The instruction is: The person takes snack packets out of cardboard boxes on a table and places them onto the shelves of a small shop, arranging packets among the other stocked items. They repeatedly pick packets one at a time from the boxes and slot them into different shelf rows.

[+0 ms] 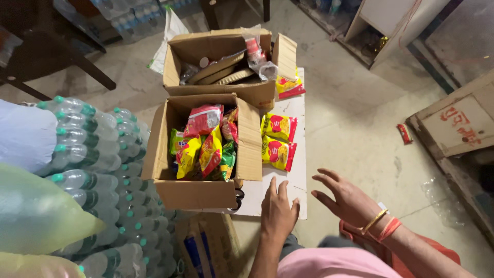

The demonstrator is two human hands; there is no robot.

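Note:
My left hand (278,211) rests flat on the near edge of a white board (293,170) on the floor, holding nothing. My right hand (346,198) hovers just right of the board, fingers spread and empty, with bangles and red thread at the wrist. An open cardboard box (193,191) left of my hands is full of red, yellow and green snack packets (206,144). Two yellow and red packets (278,140) lie on the board beside that box. A second open box (216,90) stands behind it, holding cardboard pieces and plastic wrap.
Shrink-wrapped packs of water bottles (103,170) are stacked at the left. Another yellow packet (289,86) leans beside the far box. A small red wrapper (404,133) lies on the concrete floor at right, near a wooden crate (458,128). A chair leg (87,64) stands at upper left.

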